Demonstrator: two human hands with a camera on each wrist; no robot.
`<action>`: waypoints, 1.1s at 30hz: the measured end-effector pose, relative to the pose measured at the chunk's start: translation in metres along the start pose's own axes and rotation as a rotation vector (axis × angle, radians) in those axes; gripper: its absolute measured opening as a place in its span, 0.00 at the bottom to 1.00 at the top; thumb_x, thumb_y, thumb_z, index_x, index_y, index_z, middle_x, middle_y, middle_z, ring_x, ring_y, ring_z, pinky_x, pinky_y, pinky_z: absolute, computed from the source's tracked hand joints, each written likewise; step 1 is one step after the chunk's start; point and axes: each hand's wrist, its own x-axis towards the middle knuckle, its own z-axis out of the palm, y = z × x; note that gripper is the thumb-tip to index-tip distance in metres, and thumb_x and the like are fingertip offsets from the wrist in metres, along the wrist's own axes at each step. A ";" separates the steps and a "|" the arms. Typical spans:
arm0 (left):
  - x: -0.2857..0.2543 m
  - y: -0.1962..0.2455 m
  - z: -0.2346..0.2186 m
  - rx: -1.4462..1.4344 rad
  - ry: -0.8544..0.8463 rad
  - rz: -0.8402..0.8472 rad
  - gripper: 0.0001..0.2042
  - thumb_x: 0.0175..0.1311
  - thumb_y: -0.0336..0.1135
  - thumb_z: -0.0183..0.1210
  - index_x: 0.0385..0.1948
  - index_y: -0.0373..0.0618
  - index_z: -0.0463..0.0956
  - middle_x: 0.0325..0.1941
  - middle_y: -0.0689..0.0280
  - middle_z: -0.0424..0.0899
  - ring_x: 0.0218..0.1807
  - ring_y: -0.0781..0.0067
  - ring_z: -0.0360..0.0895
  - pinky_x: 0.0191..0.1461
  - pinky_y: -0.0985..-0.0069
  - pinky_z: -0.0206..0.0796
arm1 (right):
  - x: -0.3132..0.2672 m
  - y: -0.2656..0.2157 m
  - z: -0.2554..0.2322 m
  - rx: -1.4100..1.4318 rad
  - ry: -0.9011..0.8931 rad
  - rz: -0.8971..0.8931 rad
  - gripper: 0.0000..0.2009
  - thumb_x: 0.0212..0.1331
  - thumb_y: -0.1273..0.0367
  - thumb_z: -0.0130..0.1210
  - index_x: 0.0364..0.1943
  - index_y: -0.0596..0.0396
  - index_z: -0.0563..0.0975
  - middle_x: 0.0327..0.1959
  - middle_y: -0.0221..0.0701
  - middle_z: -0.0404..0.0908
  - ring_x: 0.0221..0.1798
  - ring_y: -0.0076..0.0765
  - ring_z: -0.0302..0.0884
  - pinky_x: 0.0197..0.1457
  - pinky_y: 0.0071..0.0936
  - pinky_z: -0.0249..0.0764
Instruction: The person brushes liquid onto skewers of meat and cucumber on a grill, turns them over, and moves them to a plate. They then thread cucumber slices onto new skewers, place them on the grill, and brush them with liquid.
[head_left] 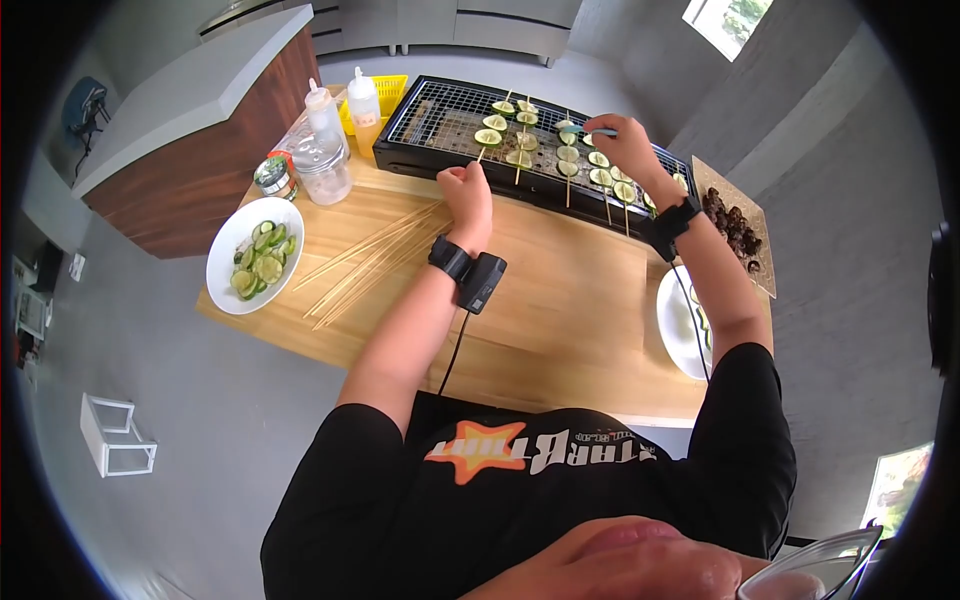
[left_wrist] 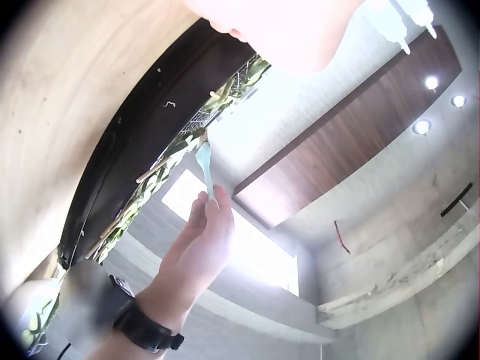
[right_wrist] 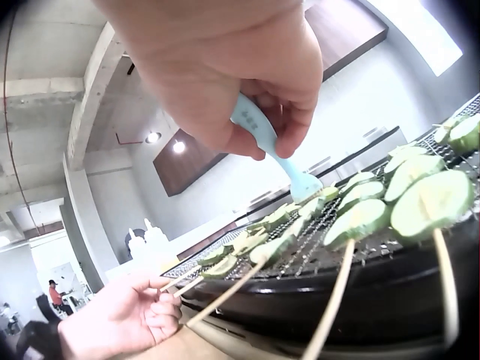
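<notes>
My left hand (head_left: pixel 468 205) is at the grill's front edge, with thumb and fingers pinching the bare end of the leftmost skewer (head_left: pixel 481 156), which carries green-rimmed cucumber-like slices (head_left: pixel 488 137). Over the grill, my right hand (head_left: pixel 628 150) grips a light-blue basting brush (right_wrist: pixel 264 135) by its handle. The brush head points down, right at the slices (right_wrist: pixel 324 193) on the rack. In the left wrist view the same brush (left_wrist: pixel 205 161) slants against the row of slices. More skewers of slices (right_wrist: pixel 358 221) lie side by side across the black grill (head_left: pixel 420 158), sticks toward me.
Bare bamboo skewers (head_left: pixel 370 265) lie on the wooden table (head_left: pixel 540 300). At left stand a white bowl of slices (head_left: pixel 222 275), a glass jar (head_left: pixel 325 180) and squeeze bottles (head_left: pixel 364 105). A second bowl (head_left: pixel 680 335) and dark pieces on a board (head_left: pixel 770 262) are at right.
</notes>
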 end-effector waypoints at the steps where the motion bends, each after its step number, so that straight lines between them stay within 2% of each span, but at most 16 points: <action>1: 0.001 -0.001 0.000 0.016 0.003 0.018 0.12 0.60 0.35 0.52 0.37 0.39 0.60 0.33 0.61 0.66 0.35 0.70 0.65 0.41 0.71 0.61 | -0.004 -0.008 -0.004 -0.006 0.012 0.038 0.10 0.52 0.72 0.54 0.37 0.61 0.81 0.32 0.40 0.83 0.30 0.30 0.78 0.37 0.26 0.73; 3: -0.003 0.005 -0.001 0.107 0.029 0.142 0.12 0.60 0.35 0.51 0.38 0.38 0.60 0.37 0.59 0.65 0.38 0.69 0.65 0.44 0.72 0.61 | -0.014 -0.036 -0.015 -0.017 0.028 0.111 0.10 0.52 0.72 0.54 0.37 0.61 0.81 0.33 0.40 0.83 0.32 0.31 0.79 0.41 0.27 0.75; 6: -0.014 0.017 0.001 0.164 0.051 0.254 0.13 0.60 0.34 0.52 0.40 0.36 0.60 0.41 0.57 0.63 0.42 0.67 0.64 0.47 0.72 0.60 | -0.034 -0.050 -0.016 0.021 -0.066 0.049 0.10 0.52 0.73 0.54 0.37 0.61 0.81 0.34 0.39 0.83 0.35 0.33 0.80 0.45 0.27 0.76; 7: -0.018 0.020 0.003 0.171 0.050 0.280 0.14 0.60 0.33 0.52 0.40 0.36 0.60 0.43 0.56 0.63 0.43 0.67 0.63 0.48 0.72 0.59 | -0.041 -0.053 -0.015 0.028 -0.158 0.086 0.09 0.51 0.74 0.54 0.36 0.62 0.81 0.35 0.39 0.83 0.37 0.34 0.81 0.45 0.28 0.76; 8: -0.020 0.021 0.004 0.202 0.052 0.341 0.14 0.60 0.32 0.53 0.41 0.35 0.60 0.44 0.55 0.62 0.44 0.66 0.63 0.49 0.72 0.59 | -0.049 -0.056 -0.013 0.003 -0.119 0.007 0.09 0.51 0.75 0.54 0.36 0.62 0.81 0.35 0.39 0.82 0.38 0.35 0.81 0.46 0.29 0.76; 10: -0.023 0.026 0.006 0.261 0.056 0.467 0.16 0.60 0.31 0.54 0.43 0.34 0.59 0.46 0.54 0.60 0.45 0.65 0.62 0.51 0.71 0.58 | -0.056 -0.062 -0.019 0.039 -0.048 -0.018 0.10 0.50 0.75 0.52 0.36 0.63 0.80 0.38 0.36 0.82 0.43 0.36 0.78 0.50 0.30 0.72; 13: -0.033 0.035 0.011 0.354 0.031 0.716 0.14 0.60 0.32 0.57 0.41 0.36 0.62 0.41 0.57 0.67 0.39 0.66 0.66 0.45 0.72 0.62 | -0.065 -0.055 -0.022 0.029 -0.087 -0.012 0.10 0.50 0.76 0.52 0.37 0.63 0.79 0.38 0.37 0.82 0.43 0.36 0.79 0.50 0.29 0.72; 14: -0.041 0.040 0.013 0.343 -0.087 0.667 0.13 0.61 0.33 0.57 0.39 0.36 0.64 0.37 0.59 0.69 0.35 0.67 0.67 0.42 0.71 0.63 | -0.071 -0.056 -0.021 0.041 -0.147 0.008 0.10 0.50 0.76 0.52 0.36 0.62 0.79 0.39 0.38 0.82 0.43 0.37 0.78 0.50 0.30 0.72; 16: -0.055 0.051 0.018 0.322 -0.322 0.567 0.12 0.62 0.36 0.58 0.35 0.38 0.67 0.29 0.63 0.73 0.28 0.68 0.69 0.35 0.71 0.65 | -0.080 -0.056 -0.027 0.034 -0.089 -0.024 0.09 0.53 0.77 0.51 0.38 0.63 0.79 0.39 0.35 0.81 0.43 0.32 0.78 0.49 0.27 0.72; 17: -0.056 0.048 0.022 0.385 -0.335 0.680 0.13 0.62 0.41 0.59 0.29 0.40 0.70 0.18 0.66 0.74 0.20 0.67 0.71 0.28 0.70 0.65 | -0.084 -0.057 -0.033 0.104 -0.028 0.004 0.09 0.53 0.76 0.51 0.38 0.63 0.79 0.39 0.35 0.82 0.42 0.31 0.78 0.49 0.27 0.72; 18: -0.060 0.049 0.024 0.547 -0.397 0.650 0.16 0.63 0.45 0.58 0.25 0.40 0.71 0.20 0.60 0.77 0.24 0.62 0.76 0.29 0.68 0.66 | -0.089 -0.058 -0.041 0.173 0.031 0.032 0.10 0.54 0.75 0.52 0.39 0.63 0.79 0.38 0.35 0.82 0.42 0.30 0.78 0.48 0.26 0.73; 20: -0.068 0.050 0.034 0.751 -0.530 0.537 0.18 0.61 0.48 0.58 0.23 0.40 0.74 0.22 0.56 0.80 0.27 0.56 0.79 0.31 0.64 0.69 | -0.101 -0.062 -0.055 0.241 0.101 0.049 0.10 0.55 0.74 0.51 0.39 0.63 0.79 0.37 0.34 0.82 0.42 0.28 0.77 0.47 0.25 0.73; 23: -0.077 0.052 0.049 1.062 -0.620 0.485 0.19 0.60 0.49 0.59 0.21 0.40 0.75 0.23 0.54 0.81 0.29 0.51 0.79 0.33 0.61 0.70 | -0.121 -0.066 -0.074 0.255 0.101 0.057 0.10 0.56 0.75 0.50 0.40 0.62 0.79 0.38 0.31 0.81 0.41 0.24 0.76 0.46 0.22 0.72; 26: -0.075 0.042 0.056 1.135 -0.656 0.552 0.18 0.59 0.46 0.58 0.21 0.38 0.76 0.23 0.54 0.81 0.30 0.50 0.80 0.34 0.61 0.71 | -0.139 -0.069 -0.083 0.327 0.104 0.154 0.10 0.58 0.75 0.50 0.41 0.61 0.79 0.38 0.27 0.81 0.40 0.21 0.74 0.45 0.20 0.71; 29: -0.063 0.022 0.061 1.033 -0.642 0.594 0.19 0.61 0.47 0.57 0.20 0.39 0.74 0.19 0.58 0.78 0.24 0.59 0.77 0.31 0.66 0.68 | -0.149 -0.066 -0.089 0.344 0.141 0.121 0.09 0.59 0.74 0.51 0.42 0.60 0.79 0.38 0.26 0.80 0.39 0.18 0.73 0.42 0.18 0.70; 33: -0.054 0.011 0.066 0.587 -0.618 0.408 0.17 0.64 0.41 0.54 0.17 0.40 0.71 0.15 0.67 0.73 0.18 0.76 0.68 0.23 0.75 0.60 | -0.153 -0.057 -0.096 0.350 0.164 0.132 0.09 0.59 0.74 0.50 0.42 0.60 0.79 0.37 0.26 0.80 0.39 0.18 0.73 0.41 0.18 0.70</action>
